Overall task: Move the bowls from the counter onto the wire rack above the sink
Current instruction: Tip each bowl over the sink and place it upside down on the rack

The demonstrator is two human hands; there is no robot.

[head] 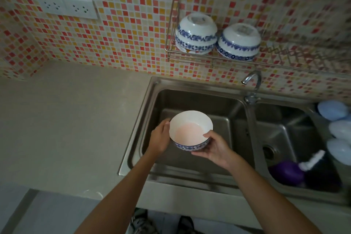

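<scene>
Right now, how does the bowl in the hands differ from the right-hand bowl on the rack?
The held bowl is mouth-up; the rack bowl is upside down. The held one hangs over the sink, gripped by the left hand and right hand; the other rests on the wire rack. Both are white with blue floral bands.

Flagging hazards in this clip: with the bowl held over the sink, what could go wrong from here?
The bowl is held upright by both hands, left hand and right hand, while the bowls on the wire rack sit upside down; flipping it risks a slip into the sink. The stacked bowls overhang the rack's left end, so a knock might dislodge them.
</scene>
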